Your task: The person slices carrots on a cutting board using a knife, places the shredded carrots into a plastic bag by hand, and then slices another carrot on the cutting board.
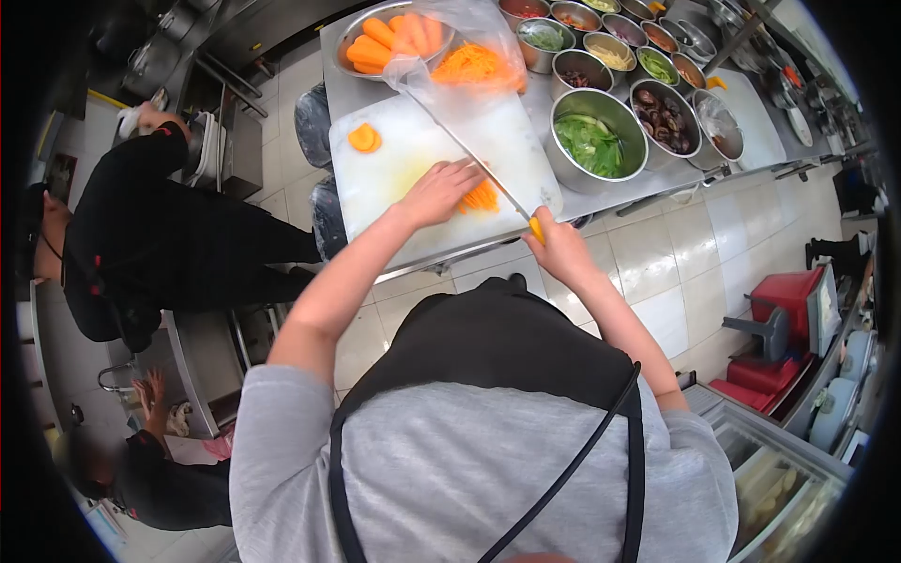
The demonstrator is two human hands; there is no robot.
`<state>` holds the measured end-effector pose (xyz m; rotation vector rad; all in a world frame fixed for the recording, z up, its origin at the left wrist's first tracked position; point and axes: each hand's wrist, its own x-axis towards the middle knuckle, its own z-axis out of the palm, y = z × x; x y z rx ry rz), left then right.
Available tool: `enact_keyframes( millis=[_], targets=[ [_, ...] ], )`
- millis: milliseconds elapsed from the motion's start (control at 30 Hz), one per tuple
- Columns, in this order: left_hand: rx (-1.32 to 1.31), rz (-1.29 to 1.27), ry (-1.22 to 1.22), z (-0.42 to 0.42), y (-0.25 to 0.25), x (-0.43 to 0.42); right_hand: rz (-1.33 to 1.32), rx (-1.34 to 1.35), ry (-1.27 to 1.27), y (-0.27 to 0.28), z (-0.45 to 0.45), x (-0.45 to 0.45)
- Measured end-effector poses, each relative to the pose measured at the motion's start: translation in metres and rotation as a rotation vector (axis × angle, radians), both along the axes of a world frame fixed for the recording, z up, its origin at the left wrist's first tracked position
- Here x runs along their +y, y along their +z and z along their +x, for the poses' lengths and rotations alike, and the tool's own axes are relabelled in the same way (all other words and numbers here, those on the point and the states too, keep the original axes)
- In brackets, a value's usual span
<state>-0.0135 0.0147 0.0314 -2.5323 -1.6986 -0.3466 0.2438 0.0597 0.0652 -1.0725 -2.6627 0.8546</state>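
Observation:
My right hand (pixel 560 248) is closed round the yellow handle of a long kitchen knife (pixel 472 156), its blade slanting up and left over the white cutting board (pixel 375 206). Beside the blade, my left hand (pixel 439 193) presses its fingers down on carrot (pixel 481 197), part of it cut into thin strips. How much lies under the fingers is hidden. Two round carrot pieces (pixel 364 138) rest at the board's upper left. Beyond the knife tip, a clear plastic bag (pixel 479 33) holds shredded carrot (pixel 469 66).
A metal bowl of peeled carrots (pixel 389 42) stands behind the board. To the right are a pot of green leaves (pixel 588 145), a pot of dark mushrooms (pixel 663 117) and several small metal containers. Two people in black (pixel 178 230) are at the left.

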Motion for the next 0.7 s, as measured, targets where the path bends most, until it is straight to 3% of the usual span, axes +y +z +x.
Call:
enact_keyframes(
  millis=[33,100,233,400,633,700],
  targets=[
    [0.002,-0.003,-0.005,-0.003,0.0,0.011,0.013,0.039,-0.006,0.0,0.001,0.002],
    [0.018,-0.092,-0.3,-0.002,0.002,0.029,0.019,0.077,-0.018,0.002,0.004,0.005],
    [0.148,-0.382,-0.26,0.001,0.006,0.042,-0.011,0.105,-0.062,0.006,0.008,0.01],
    [0.025,-0.218,-0.009,-0.001,-0.027,0.035,-0.097,0.107,-0.125,0.009,0.013,0.012],
    [-0.12,-0.256,0.355,0.017,-0.035,0.033,-0.147,0.085,-0.136,0.02,0.015,0.024],
    [-0.395,-0.362,0.468,0.01,-0.026,0.042,-0.154,0.091,-0.129,0.026,0.017,0.027]
  ],
)
